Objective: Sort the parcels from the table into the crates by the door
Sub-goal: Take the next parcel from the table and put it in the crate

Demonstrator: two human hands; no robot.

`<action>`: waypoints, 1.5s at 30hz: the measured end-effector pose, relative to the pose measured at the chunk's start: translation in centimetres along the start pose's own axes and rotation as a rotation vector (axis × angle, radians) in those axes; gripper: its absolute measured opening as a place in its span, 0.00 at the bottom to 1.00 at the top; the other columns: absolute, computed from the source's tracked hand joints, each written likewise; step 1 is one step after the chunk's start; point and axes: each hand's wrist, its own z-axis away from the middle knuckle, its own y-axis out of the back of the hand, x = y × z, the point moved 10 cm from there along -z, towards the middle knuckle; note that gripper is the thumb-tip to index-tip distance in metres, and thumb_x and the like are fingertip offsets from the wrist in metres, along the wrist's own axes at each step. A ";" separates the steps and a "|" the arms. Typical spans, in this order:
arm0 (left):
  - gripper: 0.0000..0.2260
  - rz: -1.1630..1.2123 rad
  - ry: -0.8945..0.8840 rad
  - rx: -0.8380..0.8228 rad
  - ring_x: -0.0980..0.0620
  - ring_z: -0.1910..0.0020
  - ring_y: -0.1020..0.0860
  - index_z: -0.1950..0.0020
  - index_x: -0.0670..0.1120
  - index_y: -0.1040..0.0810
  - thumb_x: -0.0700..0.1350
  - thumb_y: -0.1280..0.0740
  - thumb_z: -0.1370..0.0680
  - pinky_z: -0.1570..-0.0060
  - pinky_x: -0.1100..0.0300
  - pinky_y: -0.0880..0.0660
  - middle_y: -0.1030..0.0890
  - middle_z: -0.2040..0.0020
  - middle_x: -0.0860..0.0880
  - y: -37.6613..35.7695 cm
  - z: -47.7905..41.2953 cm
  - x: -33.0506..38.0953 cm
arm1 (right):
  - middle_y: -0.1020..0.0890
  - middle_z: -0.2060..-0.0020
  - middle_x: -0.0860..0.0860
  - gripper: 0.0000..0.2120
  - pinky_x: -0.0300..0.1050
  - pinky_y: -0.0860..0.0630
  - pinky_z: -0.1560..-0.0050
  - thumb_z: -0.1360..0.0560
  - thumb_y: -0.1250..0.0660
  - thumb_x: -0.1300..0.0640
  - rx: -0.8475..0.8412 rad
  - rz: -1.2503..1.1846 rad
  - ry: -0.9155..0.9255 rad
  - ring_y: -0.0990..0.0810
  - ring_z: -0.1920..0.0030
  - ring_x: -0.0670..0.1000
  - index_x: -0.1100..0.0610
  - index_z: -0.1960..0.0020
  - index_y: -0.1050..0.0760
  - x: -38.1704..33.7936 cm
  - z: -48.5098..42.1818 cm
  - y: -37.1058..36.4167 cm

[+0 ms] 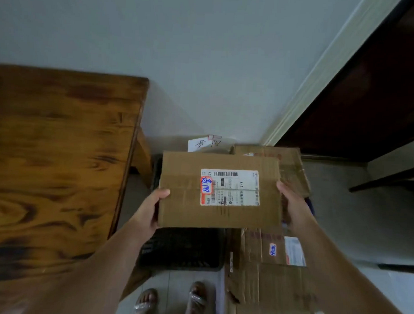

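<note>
Parcel [220,190] hangs level between your two hands, clear of the table and out over the floor near the door. It is a flat brown cardboard box with its broad face turned up to you. Your left hand [150,209] grips the left edge: the thumb [163,192] lies on the top face, and the fingers go under, out of sight. Your right hand [290,202] grips the right edge the same way, thumb at the upper rim and fingers hidden beneath the cardboard. A white label [233,188] with a barcode is stuck on the top face, right of the middle. At its left end sits a red-edged sticker [206,184] with blue handwriting too blurred to read.

Below the parcel a black crate [181,247] stands on the floor [340,220], and its dark meshed inside shows past the parcel's near edge. You hold the parcel over it. Just to the right of the crate lie more cardboard boxes. The near box [263,252] carries its own label and a small blue-written tag, and the far box [292,169] shows behind the parcel's far right corner. You cannot tell whether these rest in a crate of their own.

The wooden table [60,163] fills your left side, with its corner close to the wall [204,62]. A paper sign [203,143] with handwriting leans at the foot of the wall behind the crate. The dark door [368,92] stands at your right. Your feet, in glittery sandals [197,295], are planted just short of the crate.
</note>
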 end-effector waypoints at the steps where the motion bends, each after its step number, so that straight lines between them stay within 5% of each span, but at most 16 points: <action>1: 0.11 0.005 0.015 0.018 0.41 0.42 0.23 0.43 0.49 0.24 0.49 0.36 0.24 0.39 0.41 0.29 0.19 0.45 0.42 0.6 -0.6 -1.0 | 0.20 0.45 0.50 0.27 0.56 0.24 0.46 0.29 0.31 0.42 -0.043 0.117 -0.023 0.21 0.45 0.54 0.48 0.33 0.29 0.7 -0.5 -1.3; 3: 0.09 0.047 0.037 0.066 0.40 0.41 0.24 0.45 0.49 0.24 0.49 0.36 0.24 0.36 0.40 0.31 0.20 0.43 0.42 2.0 -1.7 -2.8 | 0.18 0.51 0.46 0.25 0.52 0.24 0.50 0.27 0.34 0.41 -0.107 0.270 -0.026 0.20 0.50 0.50 0.49 0.33 0.29 2.0 -1.4 -4.1; 7: 0.08 0.028 0.040 0.272 0.40 0.46 0.24 0.49 0.48 0.24 0.50 0.36 0.23 0.44 0.44 0.27 0.20 0.47 0.42 6.1 -3.7 -5.3 | 0.23 0.48 0.46 0.25 0.51 0.28 0.43 0.23 0.38 0.43 -0.111 0.384 -0.027 0.24 0.52 0.49 0.50 0.29 0.35 5.7 -2.6 -8.0; 10: 0.07 -0.182 -0.002 0.542 0.45 0.56 0.25 0.57 0.48 0.26 0.49 0.36 0.23 0.56 0.53 0.29 0.23 0.57 0.46 9.7 -4.5 -5.8 | 0.23 0.44 0.51 0.23 0.52 0.26 0.42 0.21 0.39 0.48 -0.130 0.420 -0.057 0.23 0.47 0.53 0.52 0.27 0.36 9.3 -3.3 -10.3; 14: 0.11 -0.648 -0.094 0.755 0.47 0.64 0.28 0.62 0.48 0.28 0.45 0.44 0.21 0.59 0.54 0.32 0.25 0.61 0.44 12.2 -7.8 -5.9 | 0.24 0.40 0.54 0.25 0.51 0.25 0.45 0.20 0.41 0.55 -0.143 0.496 -0.142 0.24 0.44 0.56 0.51 0.25 0.42 15.5 -5.2 -12.8; 18: 0.10 -0.720 -0.005 0.767 0.50 0.65 0.29 0.55 0.47 0.26 0.44 0.46 0.20 0.62 0.55 0.35 0.25 0.62 0.47 12.8 -13.6 -10.6 | 0.24 0.50 0.53 0.25 0.46 0.30 0.59 0.22 0.38 0.58 0.005 0.428 -0.244 0.27 0.61 0.48 0.52 0.28 0.42 21.5 -8.3 -13.0; 21: 0.11 -0.750 0.017 0.747 0.45 0.57 0.25 0.49 0.46 0.26 0.44 0.47 0.19 0.55 0.50 0.30 0.24 0.59 0.47 12.5 -16.8 -13.4 | 0.24 0.41 0.58 0.27 0.44 0.29 0.57 0.25 0.33 0.58 0.078 0.374 -0.281 0.22 0.48 0.55 0.56 0.29 0.40 25.3 -10.4 -13.3; 24: 0.13 -0.708 0.049 0.785 0.39 0.45 0.25 0.38 0.45 0.27 0.43 0.46 0.19 0.44 0.45 0.29 0.23 0.44 0.41 13.6 -19.9 -16.5 | 0.27 0.36 0.59 0.30 0.47 0.29 0.51 0.24 0.32 0.57 0.089 0.459 -0.310 0.26 0.38 0.60 0.57 0.27 0.42 29.0 -13.5 -14.2; 27: 0.16 -0.626 0.088 0.843 0.38 0.40 0.27 0.33 0.47 0.28 0.43 0.46 0.19 0.40 0.43 0.30 0.25 0.37 0.39 15.0 -23.3 -19.3 | 0.27 0.35 0.60 0.27 0.54 0.27 0.45 0.23 0.35 0.57 0.116 0.515 -0.300 0.26 0.38 0.62 0.56 0.27 0.42 32.3 -16.8 -15.2; 30: 0.17 -0.655 0.042 0.817 0.36 0.38 0.28 0.32 0.47 0.28 0.42 0.45 0.20 0.38 0.44 0.31 0.26 0.36 0.38 15.5 -27.2 -20.2 | 0.28 0.36 0.61 0.28 0.51 0.29 0.51 0.22 0.37 0.56 0.146 0.562 -0.310 0.26 0.40 0.63 0.54 0.25 0.43 34.8 -19.7 -15.3; 36: 0.16 -0.760 0.002 0.744 0.39 0.42 0.26 0.34 0.47 0.26 0.42 0.44 0.21 0.46 0.52 0.29 0.23 0.40 0.40 16.2 -32.8 -22.9 | 0.33 0.32 0.61 0.30 0.50 0.31 0.43 0.21 0.38 0.58 0.067 0.654 -0.352 0.30 0.35 0.62 0.56 0.24 0.47 39.1 -23.4 -15.8; 45: 0.23 -0.873 0.051 0.658 0.39 0.35 0.31 0.26 0.54 0.38 0.47 0.41 0.21 0.40 0.46 0.32 0.30 0.32 0.42 17.9 -39.1 -26.3 | 0.38 0.27 0.60 0.39 0.58 0.33 0.33 0.23 0.37 0.58 0.001 0.587 -0.401 0.35 0.31 0.65 0.49 0.22 0.58 43.6 -26.9 -17.3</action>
